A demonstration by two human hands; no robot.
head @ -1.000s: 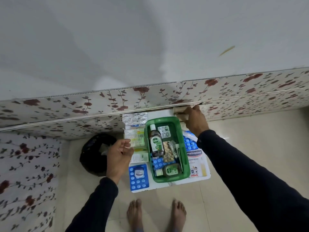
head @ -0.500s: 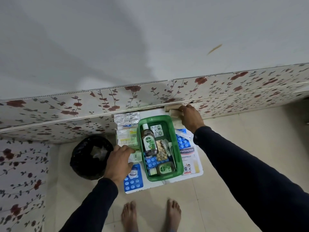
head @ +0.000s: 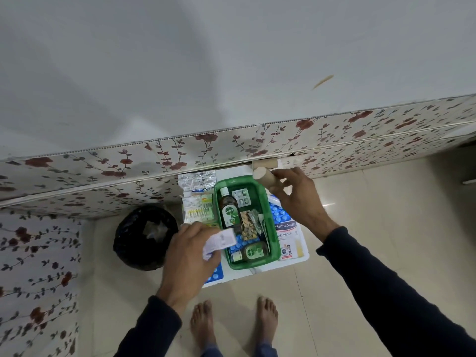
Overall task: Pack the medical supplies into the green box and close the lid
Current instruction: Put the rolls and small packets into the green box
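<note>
The open green box (head: 274, 255) sits on a white board (head: 304, 257) on the floor. Inside it lie a large Dettol bottle (head: 228, 211), a small Dettol bottle (head: 253, 252), pill strips (head: 242, 197) and other packets. My left hand (head: 188, 256) grips a small white packet (head: 220, 240) just left of the box's rim. My right hand (head: 298, 199) holds a beige bandage roll (head: 265, 177) above the box's far right corner. A second beige roll (head: 265, 164) rests by the wall. A Hansaplast pack (head: 287, 238) lies right of the box.
A black bin (head: 145, 238) stands left of the board. Foil strips (head: 197, 180) and a green-yellow pack (head: 198, 208) lie left of the box. A floral-papered wall base (head: 103, 171) runs behind. My bare feet (head: 231, 323) stand on the tiled floor below the board.
My left hand has lifted a white packet from the pile left of the box. My right hand has picked one beige roll off the spot by the wall and brought it nearer.
</note>
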